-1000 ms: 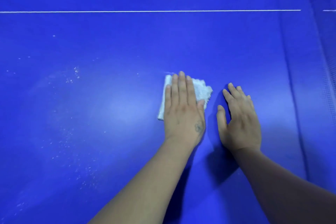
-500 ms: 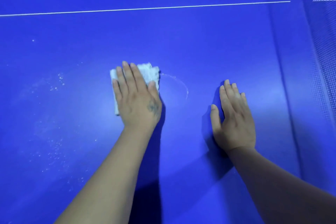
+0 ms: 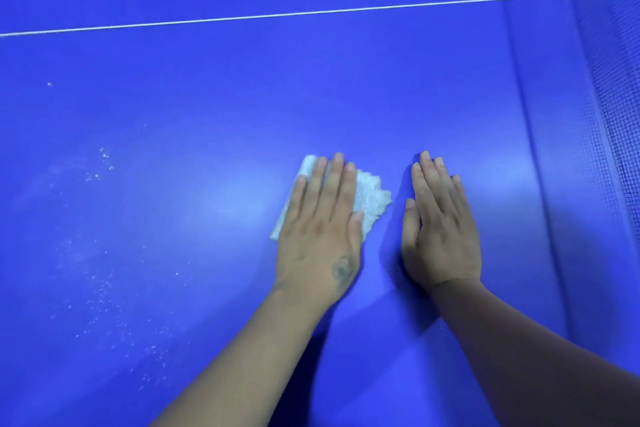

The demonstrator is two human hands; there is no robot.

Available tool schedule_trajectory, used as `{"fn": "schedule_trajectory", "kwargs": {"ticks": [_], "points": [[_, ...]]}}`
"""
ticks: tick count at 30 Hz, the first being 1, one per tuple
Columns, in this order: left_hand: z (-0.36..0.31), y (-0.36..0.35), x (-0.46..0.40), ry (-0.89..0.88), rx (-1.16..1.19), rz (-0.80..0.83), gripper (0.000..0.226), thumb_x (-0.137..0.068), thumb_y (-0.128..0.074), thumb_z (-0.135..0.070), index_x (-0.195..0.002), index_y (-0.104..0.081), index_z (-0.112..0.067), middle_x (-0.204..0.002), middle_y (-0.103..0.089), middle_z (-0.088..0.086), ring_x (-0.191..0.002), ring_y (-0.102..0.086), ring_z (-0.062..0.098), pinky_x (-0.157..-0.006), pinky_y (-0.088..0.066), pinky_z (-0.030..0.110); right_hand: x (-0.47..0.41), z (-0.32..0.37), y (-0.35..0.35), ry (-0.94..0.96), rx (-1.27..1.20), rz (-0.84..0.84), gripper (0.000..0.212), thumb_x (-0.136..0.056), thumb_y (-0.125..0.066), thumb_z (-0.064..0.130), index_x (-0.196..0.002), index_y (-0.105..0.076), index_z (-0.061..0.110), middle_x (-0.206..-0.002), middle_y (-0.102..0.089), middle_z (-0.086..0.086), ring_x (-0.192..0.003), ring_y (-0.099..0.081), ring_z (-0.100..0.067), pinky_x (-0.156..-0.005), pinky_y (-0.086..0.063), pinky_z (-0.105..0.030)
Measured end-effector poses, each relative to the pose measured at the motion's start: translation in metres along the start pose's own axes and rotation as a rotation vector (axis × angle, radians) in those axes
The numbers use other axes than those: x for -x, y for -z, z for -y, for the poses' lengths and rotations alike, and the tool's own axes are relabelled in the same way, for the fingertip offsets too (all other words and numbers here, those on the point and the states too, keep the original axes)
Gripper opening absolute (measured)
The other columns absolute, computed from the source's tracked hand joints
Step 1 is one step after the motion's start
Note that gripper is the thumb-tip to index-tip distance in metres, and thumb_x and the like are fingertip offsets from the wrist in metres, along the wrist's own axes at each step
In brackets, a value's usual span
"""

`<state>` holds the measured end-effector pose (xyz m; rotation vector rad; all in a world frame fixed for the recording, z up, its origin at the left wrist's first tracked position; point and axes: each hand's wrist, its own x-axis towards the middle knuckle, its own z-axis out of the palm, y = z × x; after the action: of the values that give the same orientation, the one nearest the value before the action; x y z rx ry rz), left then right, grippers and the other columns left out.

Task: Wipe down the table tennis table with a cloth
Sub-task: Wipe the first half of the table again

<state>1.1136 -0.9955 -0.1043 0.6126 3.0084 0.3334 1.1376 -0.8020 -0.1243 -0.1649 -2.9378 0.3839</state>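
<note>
Pressing flat on a white cloth [image 3: 370, 199], the left hand [image 3: 320, 232] lies palm down on the blue table tennis table [image 3: 207, 97] with its fingers straight and close together. The cloth is folded and fluffy; its left edge and a ragged right part show on either side of the fingers, and the rest is hidden under the palm. Just beside it to the right, the right hand [image 3: 441, 229] also lies flat on the table, fingers straight and together, thumb alongside, holding nothing. A narrow strip of bare table separates the cloth from that thumb.

A thin white line [image 3: 277, 15] crosses the far part of the table from left to right. At the right edge the dark mesh of the net [image 3: 616, 114] runs along the table, well apart from both hands. White dust specks [image 3: 104, 163] are scattered over the left part of the table, with more of them [image 3: 114, 319] lower down, near the left forearm. Nothing lies between the cloth and those specks. A pale sheen of light sits on the surface just left of the cloth.

Half a second ago the left hand and cloth were farther left, well apart from the right hand; they have swept back to the right and now sit close beside it. The right hand has kept its place and flat pose.
</note>
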Motion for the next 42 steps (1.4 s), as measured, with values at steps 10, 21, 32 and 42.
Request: {"fn": "schedule_trajectory", "kwargs": {"ticks": [10,21,32,42], "points": [[0.077,0.016,-0.093,0.460,-0.024,-0.095,0.070,-0.111,-0.016,-0.039,-0.170,-0.015,-0.002,-0.179,-0.012,0.016,-0.166,-0.006,0.034,-0.134,-0.005,0.053,0.000,0.002,0.001,0.015,-0.005,-0.038,0.056,-0.105,-0.038,0.014,-0.159,-0.042,0.000,-0.171,-0.033,-0.010,-0.161,-0.027,-0.027,-0.132,-0.022,-0.049],[-0.009,-0.002,-0.086,-0.023,-0.021,-0.050,0.063,-0.115,-0.021,-0.038,-0.171,-0.020,-0.008,-0.179,-0.016,0.009,-0.167,-0.008,0.029,-0.134,-0.011,0.049,-0.006,0.003,0.001,-0.100,-0.200,-0.115,0.051,-0.103,-0.047,0.008,-0.154,-0.052,0.001,-0.166,-0.044,-0.009,-0.156,-0.036,-0.022,-0.129,-0.029,-0.044],[0.083,0.019,-0.089,0.492,-0.059,-0.113,0.068,-0.112,-0.019,-0.039,-0.169,-0.021,-0.002,-0.178,-0.017,0.016,-0.166,-0.011,0.034,-0.135,-0.007,0.052,-0.105,0.016,-0.015,-0.151,0.066,0.033,0.071,-0.110,-0.029,0.047,-0.166,-0.026,0.004,-0.177,-0.017,-0.009,-0.165,-0.009,-0.024,-0.134,-0.009,-0.045],[0.019,0.000,-0.201,0.198,-0.013,-0.111,0.068,-0.111,-0.021,-0.040,-0.171,-0.016,-0.008,-0.180,-0.010,0.011,-0.167,-0.004,0.030,-0.134,-0.005,0.050,-0.108,0.013,-0.019,-0.130,0.050,-0.058,0.061,-0.108,-0.038,0.029,-0.162,-0.037,0.000,-0.173,-0.028,-0.014,-0.162,-0.023,-0.032,-0.132,-0.017,-0.049]]}}
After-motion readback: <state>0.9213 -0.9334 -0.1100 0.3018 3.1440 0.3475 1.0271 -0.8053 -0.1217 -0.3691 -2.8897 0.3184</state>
